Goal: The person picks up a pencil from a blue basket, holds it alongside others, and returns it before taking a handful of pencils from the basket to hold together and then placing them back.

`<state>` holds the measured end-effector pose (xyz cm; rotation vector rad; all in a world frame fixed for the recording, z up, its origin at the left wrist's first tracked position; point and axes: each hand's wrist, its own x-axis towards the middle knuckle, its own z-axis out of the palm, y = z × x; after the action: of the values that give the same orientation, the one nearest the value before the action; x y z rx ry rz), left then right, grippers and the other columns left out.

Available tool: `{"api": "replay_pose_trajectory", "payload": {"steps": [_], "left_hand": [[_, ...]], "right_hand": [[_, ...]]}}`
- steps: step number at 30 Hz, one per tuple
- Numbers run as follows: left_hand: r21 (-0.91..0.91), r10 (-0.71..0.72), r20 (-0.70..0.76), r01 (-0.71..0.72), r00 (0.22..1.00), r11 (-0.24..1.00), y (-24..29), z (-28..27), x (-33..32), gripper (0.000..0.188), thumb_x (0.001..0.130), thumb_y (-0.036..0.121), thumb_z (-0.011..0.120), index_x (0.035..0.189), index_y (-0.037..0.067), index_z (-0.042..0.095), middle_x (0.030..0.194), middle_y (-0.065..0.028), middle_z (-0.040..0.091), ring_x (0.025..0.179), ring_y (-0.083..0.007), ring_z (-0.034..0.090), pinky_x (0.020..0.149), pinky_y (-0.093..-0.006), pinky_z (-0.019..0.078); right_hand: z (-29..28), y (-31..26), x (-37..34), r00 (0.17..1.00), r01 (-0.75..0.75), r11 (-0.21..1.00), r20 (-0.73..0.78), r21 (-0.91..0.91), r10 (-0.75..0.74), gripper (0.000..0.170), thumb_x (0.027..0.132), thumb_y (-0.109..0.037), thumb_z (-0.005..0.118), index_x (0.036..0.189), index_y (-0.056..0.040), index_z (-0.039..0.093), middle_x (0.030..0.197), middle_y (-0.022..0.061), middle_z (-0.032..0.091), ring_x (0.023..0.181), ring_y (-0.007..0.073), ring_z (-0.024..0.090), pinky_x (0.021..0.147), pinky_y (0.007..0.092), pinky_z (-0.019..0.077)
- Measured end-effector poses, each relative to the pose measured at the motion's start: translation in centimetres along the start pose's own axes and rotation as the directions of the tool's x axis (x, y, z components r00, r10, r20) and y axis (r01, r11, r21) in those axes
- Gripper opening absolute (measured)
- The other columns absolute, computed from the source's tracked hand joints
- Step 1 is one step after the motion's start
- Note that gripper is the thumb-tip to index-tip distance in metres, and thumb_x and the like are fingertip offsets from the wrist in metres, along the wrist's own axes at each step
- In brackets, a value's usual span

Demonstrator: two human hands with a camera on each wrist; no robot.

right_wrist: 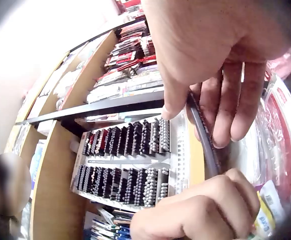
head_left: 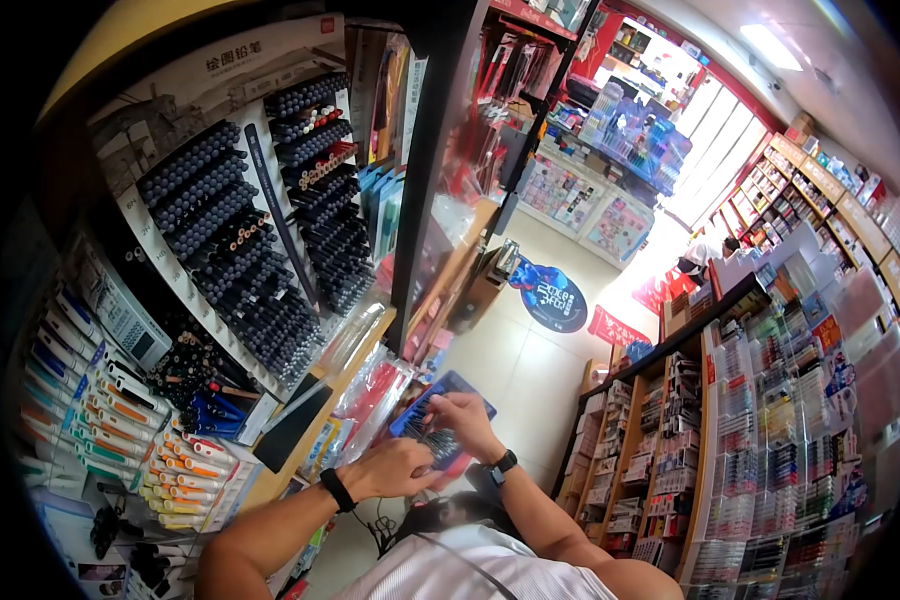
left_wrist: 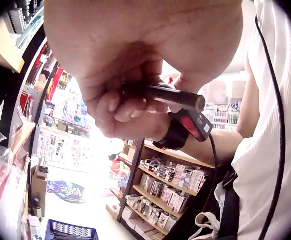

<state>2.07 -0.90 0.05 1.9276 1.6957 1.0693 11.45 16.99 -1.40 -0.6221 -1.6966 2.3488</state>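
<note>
In the right wrist view, a dark slender stick, like a pencil (right_wrist: 203, 131), runs between both hands. My right hand (right_wrist: 220, 55) pinches its upper part between thumb and fingers; the curled left hand (right_wrist: 200, 210) grips around its lower end. Seen from the left wrist, the stick's blunt end (left_wrist: 199, 103) sticks out beside my left hand (left_wrist: 145, 40), and the fingers overlap. From the head, the left hand (head_left: 398, 468) and right hand (head_left: 464, 424) are close together over a blue basket (head_left: 480, 388) holding thin dark items; the stick is hard to see there.
A display of dark pencils (head_left: 205, 225) stands at the left, above orange and white pens (head_left: 185, 480). Clear plastic packets (head_left: 375, 385) lie on the wooden ledge beside the basket. Stocked shelves (head_left: 660, 440) line the right; a round blue floor sign (head_left: 555, 300) lies ahead.
</note>
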Motion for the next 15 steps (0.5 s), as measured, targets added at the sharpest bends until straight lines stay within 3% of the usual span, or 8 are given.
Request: {"api": "replay_pose_trajectory", "payload": {"steps": [2,5,8,15], "left_hand": [[-0.007,-0.002,0.008,0.002,1.0,1.0,-0.2,0.3,-0.1,0.033,0.086,0.018,0.072,0.063,0.002,0.054,0.062,-0.0115,0.056,0.059,-0.0313,0.059,0.059,-0.041,0.0457],[-0.002,-0.006,-0.107,0.005,0.994,1.0,-0.5,0.5,-0.1,0.033,0.085,0.016,0.071,0.062,0.001,0.052,0.062,-0.0129,0.055,0.059,-0.0323,0.058,0.058,-0.042,0.0453],[0.009,-0.046,-0.129,0.047,0.991,0.999,-0.3,0.1,0.1,0.032,0.085,0.013,0.069,0.061,0.001,0.05,0.062,-0.0138,0.053,0.059,-0.0332,0.058,0.058,-0.0429,0.045],[-0.01,-0.031,-0.179,0.03,0.983,0.999,0.0,-0.2,0.3,0.034,0.083,0.011,0.069,0.06,0.002,0.047,0.061,-0.0132,0.052,0.058,-0.0327,0.057,0.057,-0.0428,0.0442]], "right_hand": [[0.1,-0.1,-0.1,1.0,0.026,0.999,0.013,-0.037,-0.026,0.026,0.1,-0.022,0.062,0.093,0.0032,0.068,0.081,0.0076,0.07,0.076,0.0161,0.069,0.069,0.0272,0.0545],[0.0,0.1,0.0,0.997,0.056,0.995,0.057,-0.08,-0.052,0.022,0.096,-0.018,0.068,0.096,0.0038,0.07,0.078,0.0033,0.068,0.069,0.0099,0.066,0.063,0.0246,0.0542],[-0.4,0.7,0.4,0.966,0.091,0.988,0.253,-0.124,-0.057,0.013,0.095,-0.011,0.068,0.098,0.0019,0.07,0.081,0.0009,0.068,0.073,0.0072,0.064,0.067,0.0225,0.0524],[-0.3,1.1,0.7,0.968,0.024,0.999,0.25,-0.046,-0.012,0.016,0.095,-0.008,0.067,0.108,0.0024,0.068,0.089,0.0008,0.069,0.079,0.0063,0.062,0.072,0.0211,0.0511]]}}
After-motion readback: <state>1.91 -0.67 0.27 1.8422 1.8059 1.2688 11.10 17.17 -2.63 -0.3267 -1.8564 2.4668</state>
